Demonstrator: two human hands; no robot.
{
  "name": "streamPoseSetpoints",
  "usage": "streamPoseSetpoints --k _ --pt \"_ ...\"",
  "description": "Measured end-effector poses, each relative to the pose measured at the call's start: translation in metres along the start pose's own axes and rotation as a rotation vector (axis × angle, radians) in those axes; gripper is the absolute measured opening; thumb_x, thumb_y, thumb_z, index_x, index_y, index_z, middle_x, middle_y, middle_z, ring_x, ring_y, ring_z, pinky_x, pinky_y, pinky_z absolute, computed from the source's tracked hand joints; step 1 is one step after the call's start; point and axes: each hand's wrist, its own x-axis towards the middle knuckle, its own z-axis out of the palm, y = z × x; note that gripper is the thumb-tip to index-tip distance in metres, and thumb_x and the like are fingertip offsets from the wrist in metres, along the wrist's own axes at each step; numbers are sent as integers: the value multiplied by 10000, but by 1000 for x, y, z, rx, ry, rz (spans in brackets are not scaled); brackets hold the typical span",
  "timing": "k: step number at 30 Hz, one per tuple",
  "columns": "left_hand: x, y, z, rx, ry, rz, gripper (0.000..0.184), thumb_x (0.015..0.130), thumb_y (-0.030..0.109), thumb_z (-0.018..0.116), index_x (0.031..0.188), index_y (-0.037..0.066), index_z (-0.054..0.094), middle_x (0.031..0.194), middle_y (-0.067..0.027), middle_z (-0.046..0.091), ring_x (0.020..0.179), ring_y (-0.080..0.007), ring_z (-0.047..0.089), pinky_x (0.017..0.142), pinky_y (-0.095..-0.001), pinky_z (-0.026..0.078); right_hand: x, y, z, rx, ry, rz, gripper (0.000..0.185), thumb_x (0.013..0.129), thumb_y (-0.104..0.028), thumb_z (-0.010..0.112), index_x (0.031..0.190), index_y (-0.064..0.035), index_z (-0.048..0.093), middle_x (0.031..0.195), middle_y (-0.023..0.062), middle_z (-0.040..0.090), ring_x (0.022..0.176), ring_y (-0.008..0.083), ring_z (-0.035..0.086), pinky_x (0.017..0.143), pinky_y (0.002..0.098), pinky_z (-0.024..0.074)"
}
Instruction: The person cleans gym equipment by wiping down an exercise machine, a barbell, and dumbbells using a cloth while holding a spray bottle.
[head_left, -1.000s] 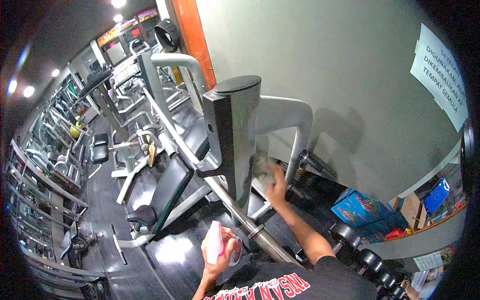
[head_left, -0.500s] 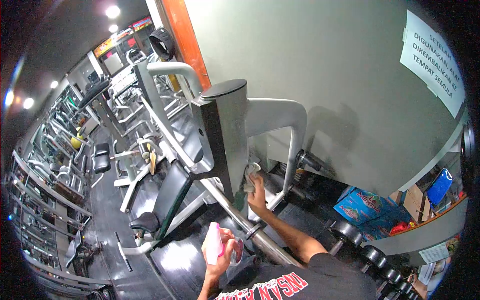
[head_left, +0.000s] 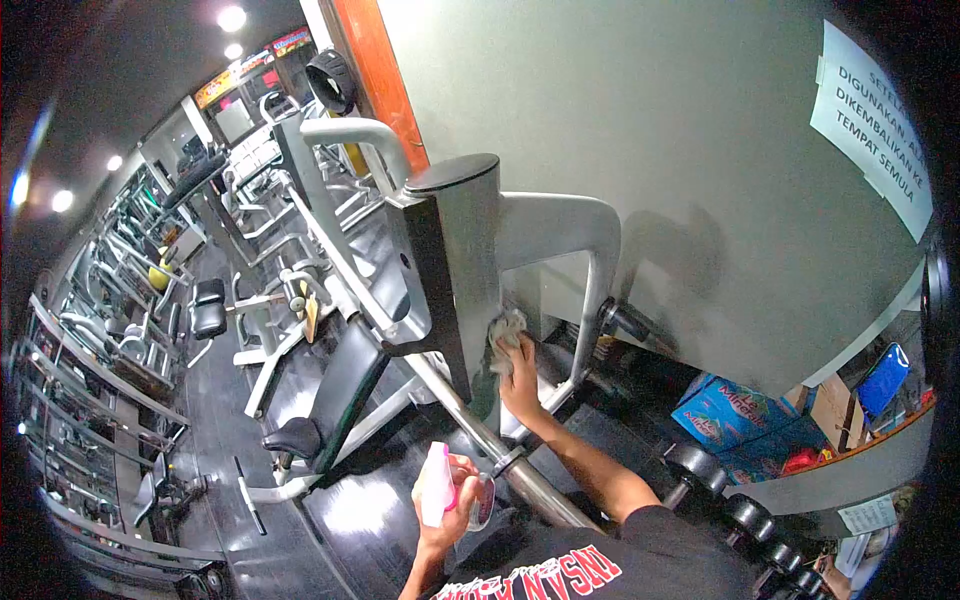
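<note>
My right hand is closed on a crumpled greyish cloth and presses it against the lower side of the grey upright housing of a gym machine. Lower down, my left hand is wrapped round a spray bottle with a white and pink head; its clear body shows partly behind the fingers. The bottle is held apart from the machine. A black padded backrest and a small black seat stand left of the housing.
A thick metal bar slants down past my arms. Dumbbells line the lower right, near blue cartons. The grey wall rises behind the machine, with a paper sign. More gym machines fill the left side.
My right hand and the cloth have shifted slightly up along the housing's side. My left hand still holds the spray bottle, tilted a little differently. The whole view has moved slightly.
</note>
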Motion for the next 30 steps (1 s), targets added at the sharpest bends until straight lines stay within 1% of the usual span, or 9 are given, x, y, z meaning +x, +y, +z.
streamPoseSetpoints --k 5,7,9,11,16,19,23,26,30 --pt "-1 -1 1 -45 -63 -4 210 837 -61 592 1028 -22 511 898 -106 613 663 -139 630 602 -262 521 -46 26 -18 239 -202 218 509 740 110 428 1230 -1 514 1229 182 519 1198 295 484 1035 361 345" --pt "-1 1 2 -72 -74 -5 210 840 -54 590 1032 -21 510 893 -105 613 676 -135 631 600 -262 525 -17 -6 -32 301 0 141 523 692 90 421 1201 19 519 1147 200 554 1131 346 518 1018 380 359" --pt "-2 -2 0 -65 -75 -19 209 841 -55 587 1032 -21 510 899 -105 612 678 -135 632 600 -263 525 29 -42 -44 98 136 -136 529 700 79 466 1218 8 542 1273 217 502 1181 380 487 1039 393 337" --pt "-2 -4 -1 -58 -75 -30 207 842 -56 584 1033 -20 509 905 -106 611 679 -135 632 599 -264 525 66 -67 -44 133 177 -130 555 688 75 497 1225 -45 569 1305 225 472 1197 411 464 1045 421 331" --pt "-1 -2 -4 -49 -50 36 219 839 -55 584 1043 -21 512 903 -106 615 709 -131 630 621 -260 522 70 -65 -13 -271 -20 -410 607 680 73 515 1201 -220 619 1313 205 471 1155 394 452 998 460 376" --pt "-2 -3 -7 -141 -12 18 227 835 -45 599 1044 -19 515 894 -104 620 715 -132 632 627 -261 523 11 -19 4 -262 -88 -437 652 619 87 495 1175 -224 632 1144 178 509 1105 384 444 917 448 411" --pt "-1 -10 -13 -31 -29 91 226 835 -44 605 1041 -20 515 894 -106 621 705 -138 636 614 -265 528 -40 14 -2 -131 -347 -257 598 636 67 485 1176 -154 613 1190 190 511 1094 407 472 931 453 406" --pt "-4 -6 -13 11 -49 15 227 837 -40 610 1043 -22 517 891 -106 621 698 -142 636 605 -270 533 -22 10 -1 153 -40 -216 510 687 41 499 1183 -36 586 1277 224 466 1182 441 451 999 490 373" --pt "-4 -3 -11 -45 -36 -33 246 838 -35 608 1062 -21 508 879 -103 622 704 -142 637 607 -272 535 65 -87 -17 -57 103 -466 529 672 25 526 1177 -120 591 1278 227 441 1156 422 443 983 479 358"
